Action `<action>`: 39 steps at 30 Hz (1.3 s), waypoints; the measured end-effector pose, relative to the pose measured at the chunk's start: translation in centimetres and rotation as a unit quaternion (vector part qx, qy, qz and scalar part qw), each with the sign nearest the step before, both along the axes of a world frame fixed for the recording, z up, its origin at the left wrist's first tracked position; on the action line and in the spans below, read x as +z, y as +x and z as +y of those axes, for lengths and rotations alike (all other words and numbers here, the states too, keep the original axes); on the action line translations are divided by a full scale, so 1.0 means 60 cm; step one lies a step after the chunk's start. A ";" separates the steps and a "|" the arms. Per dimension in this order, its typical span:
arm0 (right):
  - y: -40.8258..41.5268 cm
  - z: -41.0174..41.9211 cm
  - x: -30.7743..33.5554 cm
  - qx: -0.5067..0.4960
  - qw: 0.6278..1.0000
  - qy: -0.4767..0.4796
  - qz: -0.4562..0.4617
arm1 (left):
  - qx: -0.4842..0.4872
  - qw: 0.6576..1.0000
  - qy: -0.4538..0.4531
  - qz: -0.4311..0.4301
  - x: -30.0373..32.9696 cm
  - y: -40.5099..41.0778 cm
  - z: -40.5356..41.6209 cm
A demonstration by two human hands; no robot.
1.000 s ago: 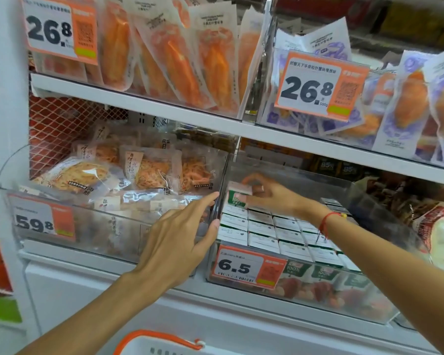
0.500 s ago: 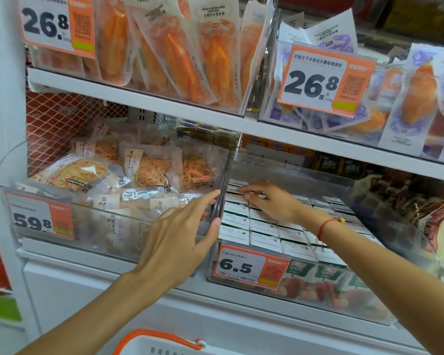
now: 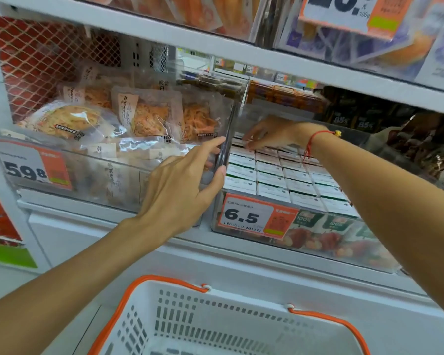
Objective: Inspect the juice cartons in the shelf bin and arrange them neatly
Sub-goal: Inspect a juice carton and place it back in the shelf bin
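Several white-topped juice cartons (image 3: 280, 178) stand in tight rows inside a clear shelf bin (image 3: 379, 260) with a 6.5 price tag (image 3: 256, 216) on its front. My left hand (image 3: 182, 185) holds the bin's left wall, thumb on the inner side and fingers on the outer side. My right hand (image 3: 272, 134) reaches into the back left of the bin, fingertips resting on the tops of the rear cartons. A red string is tied round that wrist. Whether any carton is pinched there cannot be told.
A neighbouring clear bin (image 3: 49, 180) on the left holds bagged snacks and a 59.8 tag. A shelf board (image 3: 215, 47) runs low over both bins. Dark packets (image 3: 426, 144) lie to the right. A white basket with orange handles (image 3: 215, 324) sits below.
The carton my right hand held up a second ago is down among the others. The hand now rests low at the back row. The camera has tilted down and closer; the left hand stays put.
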State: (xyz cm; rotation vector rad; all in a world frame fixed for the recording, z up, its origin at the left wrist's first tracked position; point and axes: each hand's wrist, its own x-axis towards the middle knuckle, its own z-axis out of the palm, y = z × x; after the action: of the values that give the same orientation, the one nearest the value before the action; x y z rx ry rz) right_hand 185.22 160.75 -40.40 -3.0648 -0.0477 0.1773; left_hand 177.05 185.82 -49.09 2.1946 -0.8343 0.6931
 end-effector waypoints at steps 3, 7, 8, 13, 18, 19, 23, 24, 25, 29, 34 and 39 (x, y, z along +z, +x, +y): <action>0.003 0.001 -0.006 0.001 1.000 -0.009 0.007 | 0.000 1.000 -0.003 0.007 -0.001 -0.002 -0.001; 0.006 -0.001 -0.008 0.002 0.999 -0.029 0.017 | -0.002 1.000 -0.011 0.005 -0.002 -0.007 -0.002; 0.006 -0.002 -0.011 0.005 0.999 -0.029 0.012 | -0.001 1.000 -0.012 0.006 -0.001 -0.008 -0.002; -0.011 0.003 -0.036 0.005 0.993 0.005 -0.118 | -0.003 1.000 -0.006 0.014 0.006 -0.011 -0.001; -0.084 0.012 -0.024 0.036 0.958 0.024 -0.283 | -0.005 0.999 0.013 0.031 0.015 -0.013 0.000; -0.105 0.015 -0.021 0.045 0.947 0.015 -0.319 | -0.002 0.999 0.022 0.030 0.019 -0.015 0.000; -0.199 0.040 -0.008 0.074 0.922 0.014 -0.379 | 0.040 0.997 0.060 0.016 0.042 -0.033 0.001; -0.225 0.048 -0.004 0.076 0.920 0.032 -0.384 | 0.052 0.997 0.063 0.012 0.051 -0.043 0.000; -0.251 0.057 -0.001 0.076 0.917 0.045 -0.389 | 0.059 0.996 0.062 0.013 0.059 -0.055 -0.002; -0.354 0.093 0.004 0.077 0.922 0.110 -0.364 | -0.035 0.984 -0.016 0.174 0.090 -0.125 -0.015; -0.463 0.125 -0.016 0.044 0.898 0.329 -0.289 | -0.249 0.871 -0.110 0.409 0.103 -0.212 -0.018; -0.513 0.135 -0.052 -0.067 0.816 0.537 -0.205 | -0.272 0.845 -0.092 0.451 0.071 -0.248 0.010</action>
State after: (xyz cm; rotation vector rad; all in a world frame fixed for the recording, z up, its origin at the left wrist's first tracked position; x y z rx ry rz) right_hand 154.44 168.87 -43.53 -1.8996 0.0378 -0.3949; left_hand 162.16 186.42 -44.81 1.6679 -0.7530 -0.5080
